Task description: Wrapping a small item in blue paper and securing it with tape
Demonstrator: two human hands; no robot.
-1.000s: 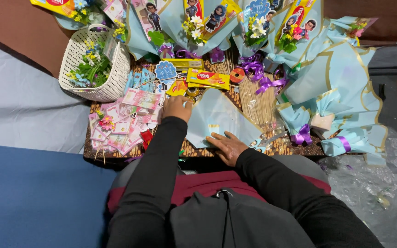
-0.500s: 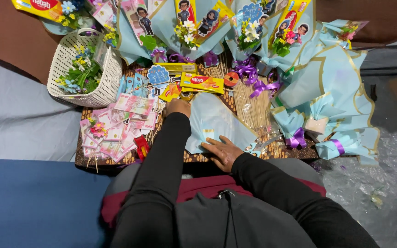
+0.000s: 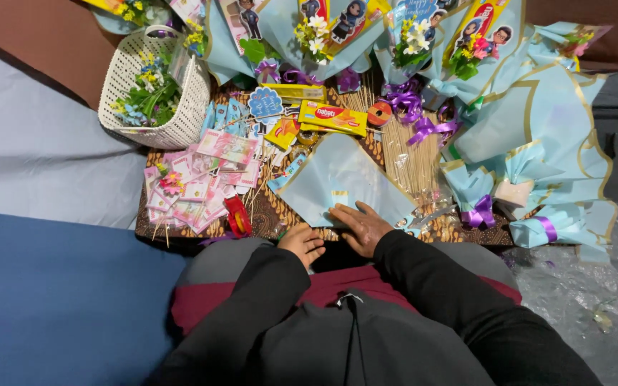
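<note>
From the head camera I look down on a low bench [image 3: 273, 211] covered in a brown patterned cloth and crowded with craft goods. My right hand [image 3: 361, 226] lies flat, fingers spread, on the near corner of a pale blue wrapping sheet [image 3: 337, 179] edged in gold; it presses the paper and grips nothing. My left hand [image 3: 302, 243] sits at the bench's near edge, just beside the sheet's lower left corner, fingers loosely curled and holding nothing. The sheet lies in the middle of the bench, turned like a diamond, with a bundle of thin wooden skewers [image 3: 405, 154] just to its right. To its left, a red pair of scissors [image 3: 237, 216] rests near a spread of pink paper notes [image 3: 194, 189]. Beyond the sheet are a yellow wafer packet [image 3: 332, 118] and a roll of tape [image 3: 379, 113]. A white woven basket [image 3: 155, 89] holding small artificial flowers stands at the far left corner. Finished blue bouquets [image 3: 538, 136] tied with purple ribbon pile along the far edge and the right side.
</note>
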